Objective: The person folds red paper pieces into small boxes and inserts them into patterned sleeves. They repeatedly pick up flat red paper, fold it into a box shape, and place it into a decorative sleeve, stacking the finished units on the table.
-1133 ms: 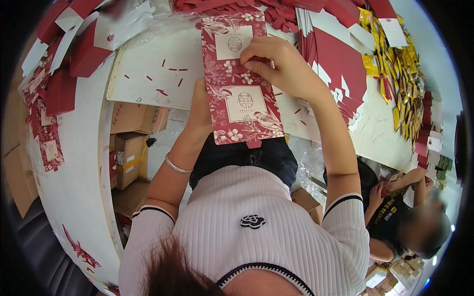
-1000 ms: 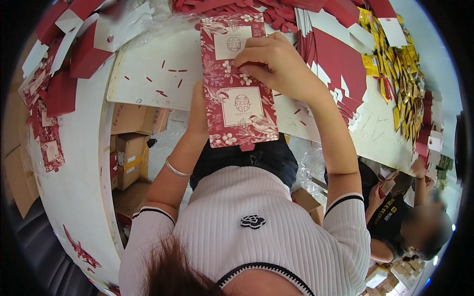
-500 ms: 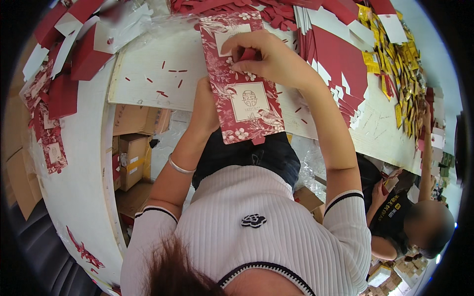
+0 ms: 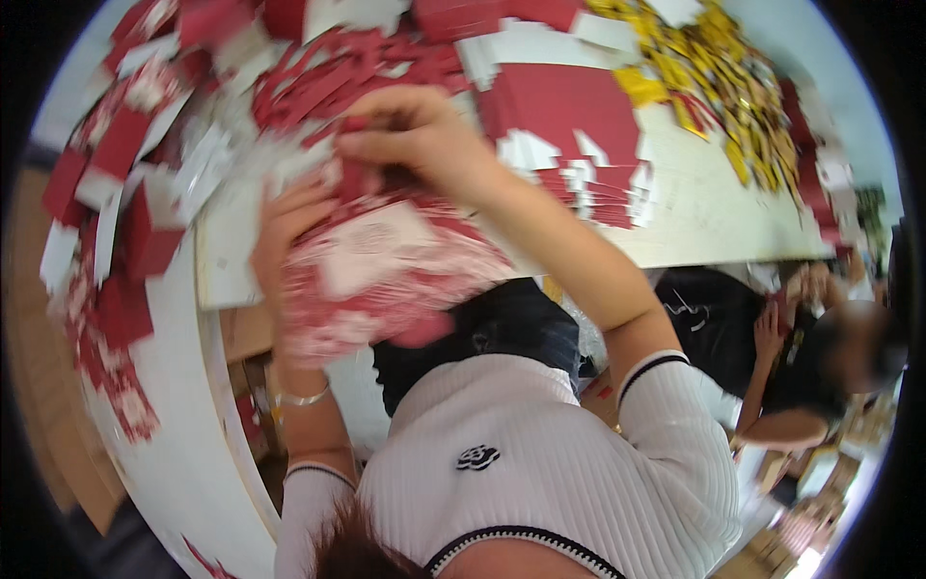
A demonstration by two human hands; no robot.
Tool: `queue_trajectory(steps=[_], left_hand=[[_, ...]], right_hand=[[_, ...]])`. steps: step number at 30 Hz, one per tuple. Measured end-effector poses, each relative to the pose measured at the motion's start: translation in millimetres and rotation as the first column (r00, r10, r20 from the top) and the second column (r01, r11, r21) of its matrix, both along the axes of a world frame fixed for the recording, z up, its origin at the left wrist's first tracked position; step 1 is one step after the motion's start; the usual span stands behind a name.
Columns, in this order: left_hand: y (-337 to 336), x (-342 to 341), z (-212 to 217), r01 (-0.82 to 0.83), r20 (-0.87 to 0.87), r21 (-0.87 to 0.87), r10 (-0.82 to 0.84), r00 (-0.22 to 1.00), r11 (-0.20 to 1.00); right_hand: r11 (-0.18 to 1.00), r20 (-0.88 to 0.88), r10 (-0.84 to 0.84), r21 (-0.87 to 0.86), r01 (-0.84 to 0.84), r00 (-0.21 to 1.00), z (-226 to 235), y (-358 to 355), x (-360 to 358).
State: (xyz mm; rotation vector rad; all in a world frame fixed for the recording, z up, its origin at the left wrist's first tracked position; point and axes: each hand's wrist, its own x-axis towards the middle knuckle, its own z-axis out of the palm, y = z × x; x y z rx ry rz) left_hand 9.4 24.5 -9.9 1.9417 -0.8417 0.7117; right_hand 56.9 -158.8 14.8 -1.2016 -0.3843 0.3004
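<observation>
Supports floral-print card [image 4: 376, 251], red/white, w/ L hand [image 4: 280, 227], tilted, btwn near edge of desk [image 4: 714, 193] and lap; prob. braced at left side for steadiness, leaving R hand [image 4: 420, 135] free. Note red tab [image 4: 424, 330] projecting at card's lower edge, apart from both hands.

See red card stack [image 4: 569, 106] lying on desk beyond R forearm, edges approx. aligned, prob. for easy reach. See yellow packets [image 4: 719, 68] heaped separately, farther R, prob. to avoid mixing. See red strips [image 4: 323, 87] piled loosely beyond R hand.

Pose, L: fingers slightly spread over card's upper-left part, gripping; thumb indistinct; forearm approx. upright in view. Pose, R: arm angled fwd and leftward from shoulder, fingers curled, narrow pinch on dark-red piece [image 4: 355, 124] above card's upper end. Cannot tell, due to blur, if loose or attached to card.
</observation>
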Motion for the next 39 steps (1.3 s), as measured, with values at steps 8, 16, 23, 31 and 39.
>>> queue_trajectory(steps=[8,16,23,31,39], left_hand=[[-6.8,-17.2,55.7,-0.276,-0.67,-0.582,-0.258,0.696,0.765],[-70.6,2.9,33.1,-0.056,-0.657,-0.558,-0.4,0.638,0.828],[-86.2,-8.5,10.1,0.13,-0.664,-0.453,-0.431,0.611,0.882],[-171.0,-2.2,2.6,0.193,-0.325,0.305,-0.089,0.942,0.933],[-174.7,-2.9,-10.4,0.184,-0.469,0.133,-0.102,0.877,0.974]], right_hand=[[0.995,0.164,0.012,0.093,-0.027,0.986,10.6,-49.8,-43.4],[0.929,0.009,-0.367,-0.05,0.367,0.93,7.9,-139.3,-83.9],[0.451,0.339,-0.63,-0.574,0.684,0.699,2.6,-244.5,-22.2],[0.037,0.828,0.171,-0.547,0.836,0.534,-48.8,-199.8,71.4],[-0.106,0.9,0.062,-0.423,0.9,0.431,-12.5,-188.5,59.7]])
